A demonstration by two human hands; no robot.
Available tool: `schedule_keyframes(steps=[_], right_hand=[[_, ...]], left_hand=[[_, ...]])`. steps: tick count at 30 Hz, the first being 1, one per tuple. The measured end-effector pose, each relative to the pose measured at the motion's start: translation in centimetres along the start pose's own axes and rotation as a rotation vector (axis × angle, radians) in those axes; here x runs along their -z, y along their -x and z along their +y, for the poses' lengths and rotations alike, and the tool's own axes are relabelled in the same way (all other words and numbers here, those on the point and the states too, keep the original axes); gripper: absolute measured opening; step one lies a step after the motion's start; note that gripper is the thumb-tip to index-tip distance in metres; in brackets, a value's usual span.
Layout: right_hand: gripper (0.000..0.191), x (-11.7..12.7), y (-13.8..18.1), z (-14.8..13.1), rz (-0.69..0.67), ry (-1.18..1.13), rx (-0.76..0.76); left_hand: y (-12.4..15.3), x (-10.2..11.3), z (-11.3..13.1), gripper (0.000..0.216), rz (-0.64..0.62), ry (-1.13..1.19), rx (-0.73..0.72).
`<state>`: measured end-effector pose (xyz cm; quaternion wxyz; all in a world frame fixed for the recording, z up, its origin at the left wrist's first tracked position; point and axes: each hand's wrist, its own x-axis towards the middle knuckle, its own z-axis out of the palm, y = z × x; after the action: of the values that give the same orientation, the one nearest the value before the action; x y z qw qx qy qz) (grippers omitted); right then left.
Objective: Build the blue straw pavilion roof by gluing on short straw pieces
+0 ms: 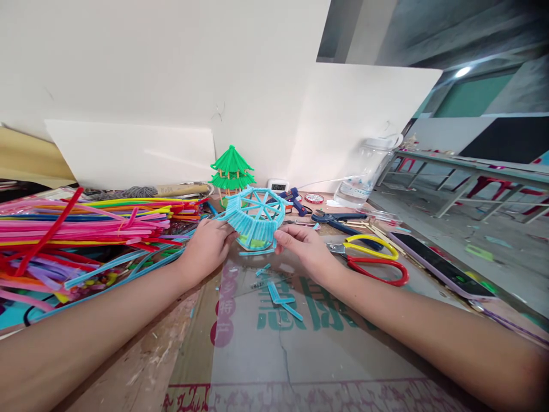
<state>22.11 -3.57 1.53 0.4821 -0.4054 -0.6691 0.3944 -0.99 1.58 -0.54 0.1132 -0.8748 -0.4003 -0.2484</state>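
Observation:
Between my two hands is a light-blue pipe-cleaner frame [261, 209], with a spoked ring on top and a sloping skirt of short strips. My left hand [210, 246] has its fingers closed on the frame's left edge. On the lower right edge, the thumb and fingers of my right hand [302, 246] pinch the frame. A loose blue strip [256, 253] shows just under it, and I cannot tell whether a hand touches it. Several cut blue pieces [278, 298] lie nearer me on the clear-covered mat [249, 360]. Behind the frame stands a green tiered pagoda model [232, 166].
Bundled colourful pipe cleaners [86, 229] heap up at left. To the right are scissors [377, 260] with yellow and red handles, pliers [338, 217], a phone [441, 266] and a clear bottle [362, 174]. A small digital timer [278, 186] and a blue glue gun [295, 200] sit behind.

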Motion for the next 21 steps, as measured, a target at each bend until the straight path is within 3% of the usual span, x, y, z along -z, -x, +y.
schedule_keyframes(steps=[13,21], right_hand=[[0.043,0.3,-0.4,0.6,0.043,0.021,0.018],[0.015,0.6,-1.6,2.2,0.103,0.115,-0.005]], left_hand=[[-0.2,-0.7,-0.6,0.028,-0.037,0.091,0.056],[-0.3,-1.8,-2.0,0.024,-0.023,0.282,0.208]])
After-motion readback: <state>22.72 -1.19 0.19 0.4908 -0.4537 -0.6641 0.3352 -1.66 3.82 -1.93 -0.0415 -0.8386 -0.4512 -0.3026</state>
